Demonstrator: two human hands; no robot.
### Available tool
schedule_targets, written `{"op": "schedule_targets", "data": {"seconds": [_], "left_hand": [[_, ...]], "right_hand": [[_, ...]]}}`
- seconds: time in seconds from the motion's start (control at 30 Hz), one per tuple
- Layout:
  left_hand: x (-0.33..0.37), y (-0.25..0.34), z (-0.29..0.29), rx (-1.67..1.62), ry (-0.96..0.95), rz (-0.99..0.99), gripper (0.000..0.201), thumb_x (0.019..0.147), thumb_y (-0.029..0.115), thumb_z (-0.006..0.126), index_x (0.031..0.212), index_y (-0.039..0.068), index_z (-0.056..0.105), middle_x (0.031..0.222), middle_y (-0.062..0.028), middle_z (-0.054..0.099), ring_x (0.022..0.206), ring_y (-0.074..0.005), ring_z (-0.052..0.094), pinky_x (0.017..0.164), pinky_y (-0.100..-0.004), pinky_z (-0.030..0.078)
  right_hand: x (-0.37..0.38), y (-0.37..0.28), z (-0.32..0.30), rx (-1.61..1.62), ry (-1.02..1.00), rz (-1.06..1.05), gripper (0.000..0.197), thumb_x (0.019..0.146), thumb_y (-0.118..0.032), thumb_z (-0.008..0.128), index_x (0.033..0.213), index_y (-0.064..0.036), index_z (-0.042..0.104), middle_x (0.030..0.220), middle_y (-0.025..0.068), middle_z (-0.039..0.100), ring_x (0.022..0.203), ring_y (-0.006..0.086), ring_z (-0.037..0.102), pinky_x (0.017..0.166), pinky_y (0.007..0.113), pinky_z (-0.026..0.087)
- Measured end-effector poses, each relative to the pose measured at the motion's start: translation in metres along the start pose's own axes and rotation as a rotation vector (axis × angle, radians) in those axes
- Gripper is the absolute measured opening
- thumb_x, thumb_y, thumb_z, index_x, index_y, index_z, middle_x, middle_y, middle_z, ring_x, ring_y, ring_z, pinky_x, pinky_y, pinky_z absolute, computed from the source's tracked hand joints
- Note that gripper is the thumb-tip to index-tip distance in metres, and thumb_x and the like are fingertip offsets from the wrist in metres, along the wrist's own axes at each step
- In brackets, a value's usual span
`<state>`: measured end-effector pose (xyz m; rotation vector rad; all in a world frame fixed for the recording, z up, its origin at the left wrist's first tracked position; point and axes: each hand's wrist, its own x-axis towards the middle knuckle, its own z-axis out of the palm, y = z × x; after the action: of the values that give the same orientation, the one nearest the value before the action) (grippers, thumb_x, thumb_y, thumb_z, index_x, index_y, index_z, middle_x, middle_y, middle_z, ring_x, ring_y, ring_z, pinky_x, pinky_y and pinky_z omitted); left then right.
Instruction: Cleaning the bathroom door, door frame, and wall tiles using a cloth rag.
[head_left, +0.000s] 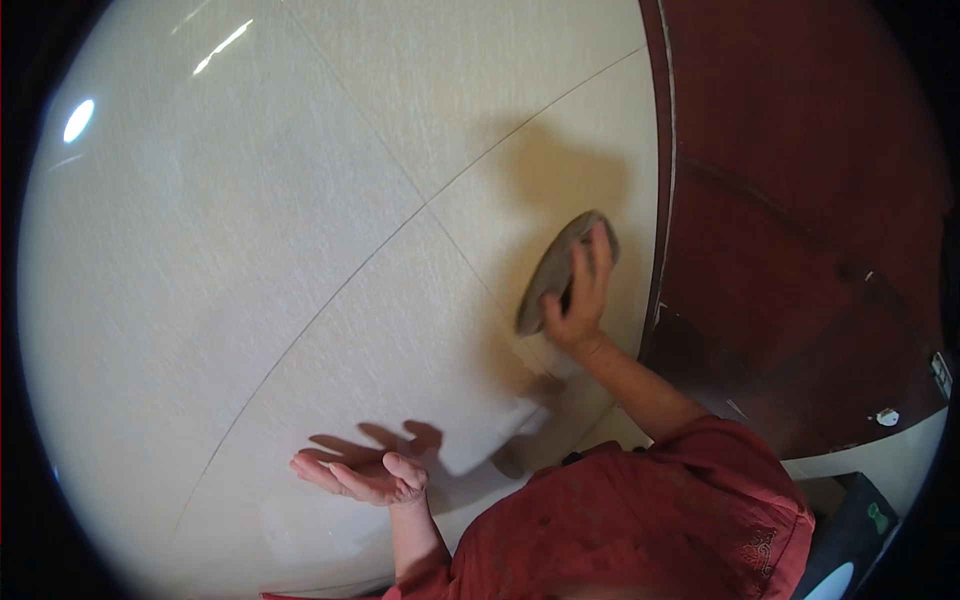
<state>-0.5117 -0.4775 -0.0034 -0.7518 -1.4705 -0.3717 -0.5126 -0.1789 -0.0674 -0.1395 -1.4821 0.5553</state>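
My right hand (585,295) is closed on a flat, grey-brown oval pad (550,275), its fingers spread over one face and the thumb near the lower end. Blur hides the pad's exact kind; it could be a folded cloth. The pad is tilted in front of cream tiles (330,180), and I cannot tell whether it touches them. Lower and to the left, my left hand (365,480) holds nothing. Its fingers are stretched out and the thumb stands apart, with a shadow cast on the tiles beside it.
Dark red panel (790,220) fills the right side, bordered by a narrow edge along the tiles. A small white fitting (887,417) sits near its lower right. Below that is a dark object with a green mark (877,517). Bright reflections (79,120) show on the glossy tiles at upper left.
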Motion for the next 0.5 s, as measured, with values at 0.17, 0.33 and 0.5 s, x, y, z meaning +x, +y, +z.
{"op": "schedule_targets", "data": {"seconds": [0.17,0.33,0.5], "left_hand": [[0.001,-0.001,-0.005,-0.053,-0.017,0.005,0.057,0.098,0.022,0.043,0.146,-0.004,0.025,0.152,-0.0287,0.018,0.143,-0.0446,0.016,0.114,-0.0573,0.018],[-0.006,-0.003,-0.004,-0.08,-0.005,-0.036,0.06,0.096,0.026,0.047,0.146,-0.002,0.026,0.151,-0.0316,0.018,0.142,-0.0443,0.016,0.114,-0.0565,0.017],[-0.012,-0.002,0.001,-0.032,0.022,-0.077,0.059,0.096,0.036,0.045,0.146,0.007,0.03,0.148,-0.0313,0.026,0.139,-0.0456,0.024,0.113,-0.0584,0.016]], "right_hand": [[-0.003,-0.017,0.006,0.069,-0.106,-0.35,0.058,0.074,-0.031,0.068,0.119,0.0041,0.059,0.139,0.0328,0.038,0.13,0.0493,0.038,0.107,0.06,0.028],[0.012,-0.027,0.012,0.059,-0.053,-0.231,0.057,0.081,-0.032,0.063,0.124,0.0049,0.055,0.139,0.0319,0.039,0.129,0.0495,0.039,0.107,0.058,0.028],[0.02,-0.067,0.026,0.044,0.054,-0.099,0.054,0.086,-0.029,0.057,0.128,0.0047,0.053,0.14,0.0323,0.037,0.13,0.0486,0.038,0.107,0.058,0.026]]}}
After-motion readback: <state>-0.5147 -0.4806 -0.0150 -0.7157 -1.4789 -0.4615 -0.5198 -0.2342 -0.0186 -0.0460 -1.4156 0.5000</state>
